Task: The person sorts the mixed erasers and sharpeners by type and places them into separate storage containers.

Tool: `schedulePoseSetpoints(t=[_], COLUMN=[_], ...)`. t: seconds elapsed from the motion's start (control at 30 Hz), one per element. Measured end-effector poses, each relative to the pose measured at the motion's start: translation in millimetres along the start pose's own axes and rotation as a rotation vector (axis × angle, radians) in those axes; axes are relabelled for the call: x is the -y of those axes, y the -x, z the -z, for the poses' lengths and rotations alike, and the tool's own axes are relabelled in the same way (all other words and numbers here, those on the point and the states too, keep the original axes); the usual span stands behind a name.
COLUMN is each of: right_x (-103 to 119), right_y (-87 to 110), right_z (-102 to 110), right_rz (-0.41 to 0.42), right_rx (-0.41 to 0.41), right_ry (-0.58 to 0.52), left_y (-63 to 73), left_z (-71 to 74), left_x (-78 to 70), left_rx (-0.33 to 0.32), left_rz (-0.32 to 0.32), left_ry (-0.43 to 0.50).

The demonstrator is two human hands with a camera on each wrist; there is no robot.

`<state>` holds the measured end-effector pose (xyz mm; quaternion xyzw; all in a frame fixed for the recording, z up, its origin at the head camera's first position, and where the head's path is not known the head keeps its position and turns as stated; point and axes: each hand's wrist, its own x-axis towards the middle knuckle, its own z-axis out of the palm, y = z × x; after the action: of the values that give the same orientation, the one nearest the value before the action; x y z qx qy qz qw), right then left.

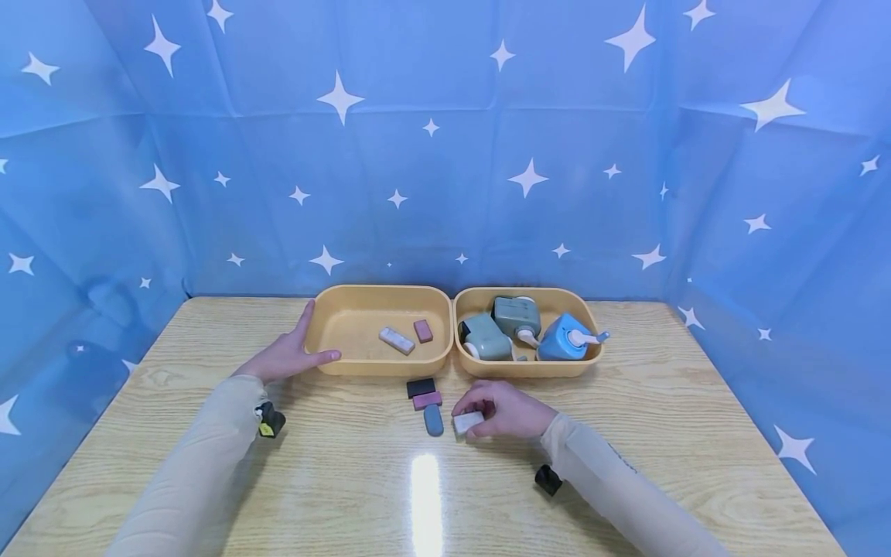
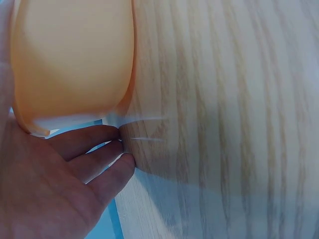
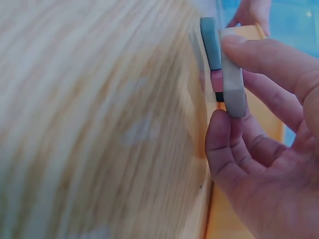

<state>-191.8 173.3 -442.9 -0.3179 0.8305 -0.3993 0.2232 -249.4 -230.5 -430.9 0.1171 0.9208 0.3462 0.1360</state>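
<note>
Right grip (image 1: 513, 412) pinches white block (image 1: 467, 422) beside blue block (image 1: 434, 420).

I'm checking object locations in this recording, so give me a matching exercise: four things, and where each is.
1. whitish rectangular block
2. blue rounded oblong block
3. bright blue pump bottle
4. pale lavender oblong block

A. inside the tan oblong tub beside the left hand
B. lying unheld on the wood-grain table
C. held by the right hand
D. in the bottle-filled tan tub

Pairs: 1-C, 2-B, 3-D, 4-A
</note>
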Motion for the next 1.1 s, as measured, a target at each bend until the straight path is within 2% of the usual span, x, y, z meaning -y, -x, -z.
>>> schedulePoseSetpoints(t=[0.67,1.1], right_x=[10.2,18.6], right_y=[-6.3,-13.1], right_z=[6.7,9.4], right_rz=[0.057,0.039], right_rx=[-0.034,-0.055], right_ry=[0.017,0.011], left_y=[-0.7,-0.2], left_z=[-0.8,-0.9], left_x=[2.6,1.0], left_rx=[-0.006,-0.002], left_rz=[-0.014,-0.024], left_ry=[0.004,0.008])
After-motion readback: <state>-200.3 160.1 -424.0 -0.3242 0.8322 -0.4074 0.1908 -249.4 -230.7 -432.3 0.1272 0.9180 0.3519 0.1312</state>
